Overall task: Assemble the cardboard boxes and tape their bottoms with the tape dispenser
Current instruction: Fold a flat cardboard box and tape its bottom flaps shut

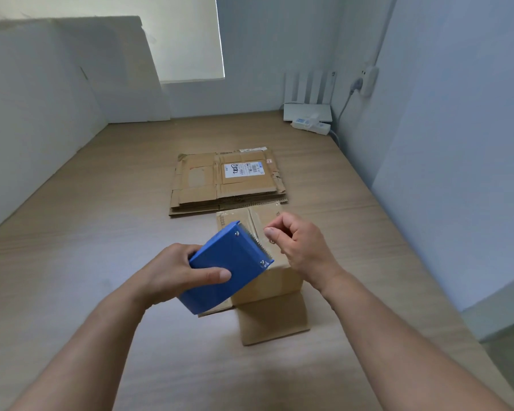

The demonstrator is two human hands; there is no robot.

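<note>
My left hand [172, 272] grips a blue tape dispenser [227, 265], held above a small assembled cardboard box [276, 280] that stands on the wooden floor. The dispenser's toothed blade points toward my right hand [298, 249], whose thumb and forefinger pinch together right at the blade, seemingly on the clear tape end, which is hard to make out. One flap of the box lies flat on the floor toward me. Farther away lies a stack of flattened cardboard boxes [226, 180] with a white shipping label on top.
White foam boards [72, 78] lean against the left wall. In the far right corner lie a white router [307, 111] and a power strip [310, 124], with a cable running up to a wall socket [368, 81]. The right wall stands close.
</note>
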